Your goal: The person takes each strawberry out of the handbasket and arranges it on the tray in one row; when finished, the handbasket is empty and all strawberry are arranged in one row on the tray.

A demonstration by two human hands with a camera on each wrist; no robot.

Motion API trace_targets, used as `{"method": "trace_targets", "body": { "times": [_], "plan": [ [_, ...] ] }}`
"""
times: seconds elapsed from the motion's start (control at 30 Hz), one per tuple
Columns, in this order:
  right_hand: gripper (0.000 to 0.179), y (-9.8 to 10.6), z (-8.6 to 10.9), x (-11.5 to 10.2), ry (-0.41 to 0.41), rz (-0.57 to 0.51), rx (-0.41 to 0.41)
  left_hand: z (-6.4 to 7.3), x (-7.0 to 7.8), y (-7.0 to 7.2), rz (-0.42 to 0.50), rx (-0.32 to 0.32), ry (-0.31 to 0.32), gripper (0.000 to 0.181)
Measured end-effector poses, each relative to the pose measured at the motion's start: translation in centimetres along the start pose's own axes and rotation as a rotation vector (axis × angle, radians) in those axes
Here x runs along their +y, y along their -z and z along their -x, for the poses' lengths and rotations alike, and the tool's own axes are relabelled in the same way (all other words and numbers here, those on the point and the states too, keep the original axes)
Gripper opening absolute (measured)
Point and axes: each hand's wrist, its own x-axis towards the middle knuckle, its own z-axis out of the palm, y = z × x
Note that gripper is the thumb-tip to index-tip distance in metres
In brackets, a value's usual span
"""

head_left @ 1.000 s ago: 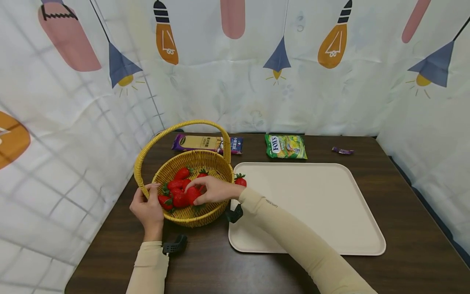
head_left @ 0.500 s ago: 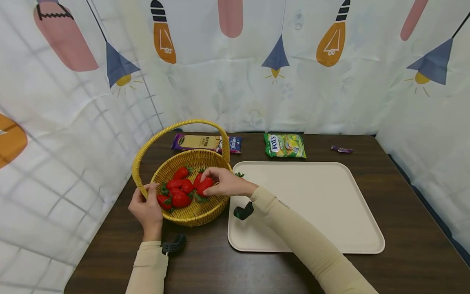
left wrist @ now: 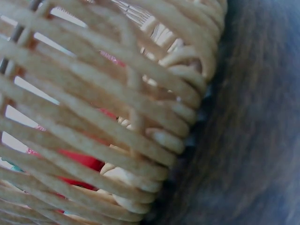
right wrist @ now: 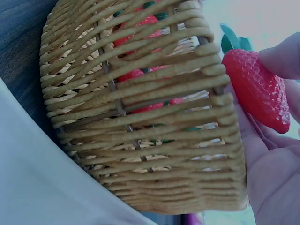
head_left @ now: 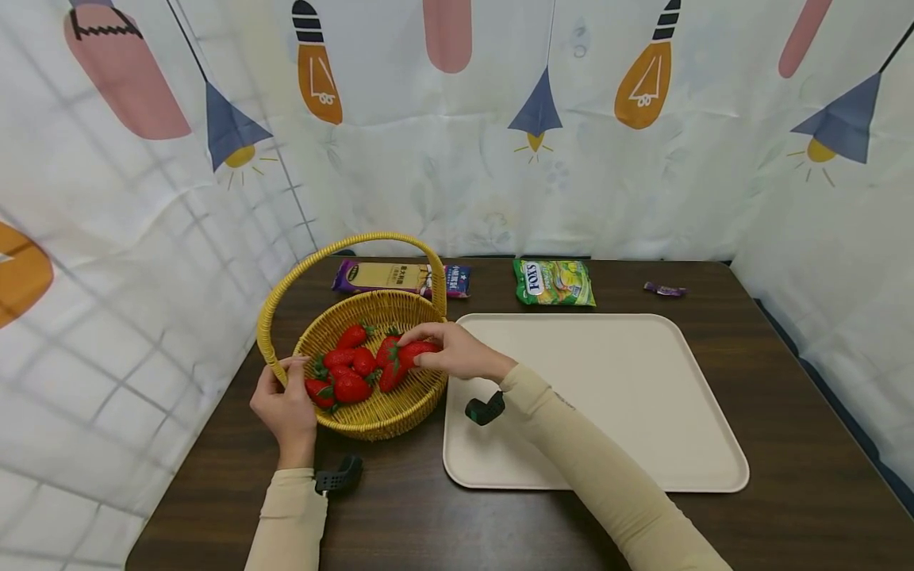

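Strawberry (head_left: 423, 352) pinched between thumb and fingers of the right hand (head_left: 467, 354), inside the right rim of the wicker basket (head_left: 378, 433); a loosened pinch or a bump on that rim could drop it; the left hand (head_left: 288, 408) grips the handle (head_left: 266, 325), where a tug might tip everything; cream tray (head_left: 607, 404) right, dark wood-grain table (head_left: 421, 527) beneath, lamp-printed curtain (head_left: 457, 182) far.

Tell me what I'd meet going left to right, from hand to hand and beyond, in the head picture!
Left hand → heap of red strawberries with green leaves inside the round yellow woven basket → one pinched red strawberry → right hand pinching it → cream rectangular tray with rounded corners.
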Motion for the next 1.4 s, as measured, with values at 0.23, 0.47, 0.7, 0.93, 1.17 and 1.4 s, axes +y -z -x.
{"method": "trace_targets", "body": {
  "times": [0.23, 0.47, 0.7, 0.93, 1.17, 1.4],
  "plan": [
    [0.033, 0.6, 1.5, -0.2, 0.023, -0.126, 0.038, 0.0, 0.0, 0.0, 0.001, 0.002, 0.003, 0.018],
    [0.03, 1.1, 2.8, 0.1, 0.007, -0.144, 0.126, -0.1, 0.1, 0.0, -0.002, 0.012, 0.003, 0.014],
    [0.031, 2.4, 4.2, 1.0, -0.031, -0.182, 0.219, 0.0, 0.1, 0.0, -0.012, 0.006, 0.015, 0.021],
    [0.026, 3.3, 5.3, 2.6, -0.059, -0.204, 0.336, 0.0, 0.1, 0.0, -0.008, -0.004, 0.002, 0.019],
    [0.027, 4.3, 6.2, 5.0, -0.145, -0.193, 0.426, 0.0, 0.2, 0.0, -0.016, -0.008, -0.002, 0.026],
    [0.037, 5.5, 7.2, 7.2, -0.233, -0.205, 0.428, 0.0, 0.1, 0.1, -0.03, -0.015, 0.01, 0.027]
  ]
}}
